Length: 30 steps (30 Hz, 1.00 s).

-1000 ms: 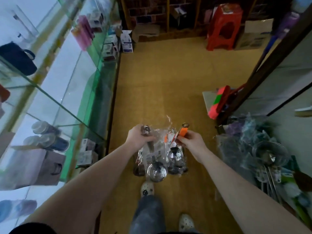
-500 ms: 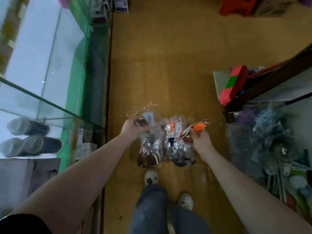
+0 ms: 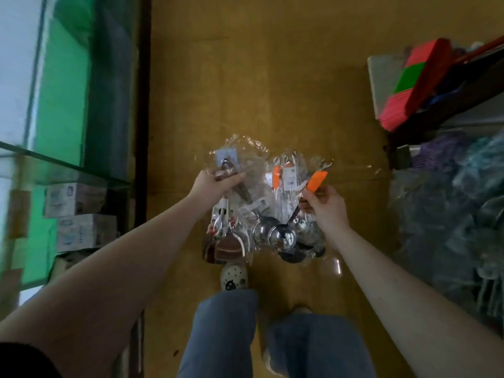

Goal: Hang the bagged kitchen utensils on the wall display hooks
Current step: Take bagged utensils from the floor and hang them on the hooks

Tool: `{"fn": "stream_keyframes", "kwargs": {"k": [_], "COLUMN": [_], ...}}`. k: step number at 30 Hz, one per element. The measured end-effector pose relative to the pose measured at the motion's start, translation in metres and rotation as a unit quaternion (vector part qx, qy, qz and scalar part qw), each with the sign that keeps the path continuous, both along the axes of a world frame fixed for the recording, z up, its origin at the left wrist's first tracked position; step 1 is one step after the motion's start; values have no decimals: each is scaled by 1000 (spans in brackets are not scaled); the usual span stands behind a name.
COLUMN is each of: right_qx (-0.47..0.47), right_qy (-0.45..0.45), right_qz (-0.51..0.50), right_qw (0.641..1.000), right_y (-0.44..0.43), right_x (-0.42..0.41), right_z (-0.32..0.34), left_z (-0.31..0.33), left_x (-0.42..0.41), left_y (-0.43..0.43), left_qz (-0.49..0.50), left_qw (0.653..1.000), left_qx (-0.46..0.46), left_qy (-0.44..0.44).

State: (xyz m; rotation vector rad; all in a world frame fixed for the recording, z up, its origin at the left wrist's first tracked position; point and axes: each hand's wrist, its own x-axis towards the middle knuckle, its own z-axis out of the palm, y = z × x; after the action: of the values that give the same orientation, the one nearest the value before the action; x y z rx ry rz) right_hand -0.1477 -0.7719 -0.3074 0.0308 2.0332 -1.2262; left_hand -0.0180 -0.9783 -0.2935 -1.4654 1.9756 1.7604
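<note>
To your left the glass cabinet [image 3: 81, 170] stands close by, and a wide swing on that side could knock its edge. Your left hand [image 3: 215, 184] is curled tight round the top of the brown-handled bundle [image 3: 231, 222], which hangs in its clear bag over the floor [image 3: 245, 77], above your shoe [image 3: 233, 276]. The film looks thin and crinkled. I judge the heavy metal ends could slide out or tear through if you grip only plastic.

Just right of it, touching, hangs the bag of ladles [image 3: 283, 214]. Your right hand [image 3: 327, 211] is clamped on the orange-handled ladle [image 3: 315, 182] — whether it has the bag too I cannot tell, so the other ladles may drop. No wall hooks are in view, and the heap of bagged goods [image 3: 450, 214] at the far right could snag you as you turn.
</note>
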Motion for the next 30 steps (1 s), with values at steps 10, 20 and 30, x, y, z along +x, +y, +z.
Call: {"fn": "stream_keyframes", "kwargs": {"k": [10, 20, 30], "right_qx": [42, 46, 68], "right_qy": [89, 171, 250], "right_qz": [40, 72, 114], "right_qw": [994, 982, 959], "right_y": [-20, -42, -29], "right_x": [-44, -54, -43], "right_z": [-161, -255, -276], "left_z": [-148, -261, -290], "left_x": [-63, -99, -95], "left_y": [1, -3, 3], "left_qz": [-42, -26, -17], "left_qw": [999, 996, 989], "left_qx": [-15, -83, -128], "left_qy": [31, 5, -66]}}
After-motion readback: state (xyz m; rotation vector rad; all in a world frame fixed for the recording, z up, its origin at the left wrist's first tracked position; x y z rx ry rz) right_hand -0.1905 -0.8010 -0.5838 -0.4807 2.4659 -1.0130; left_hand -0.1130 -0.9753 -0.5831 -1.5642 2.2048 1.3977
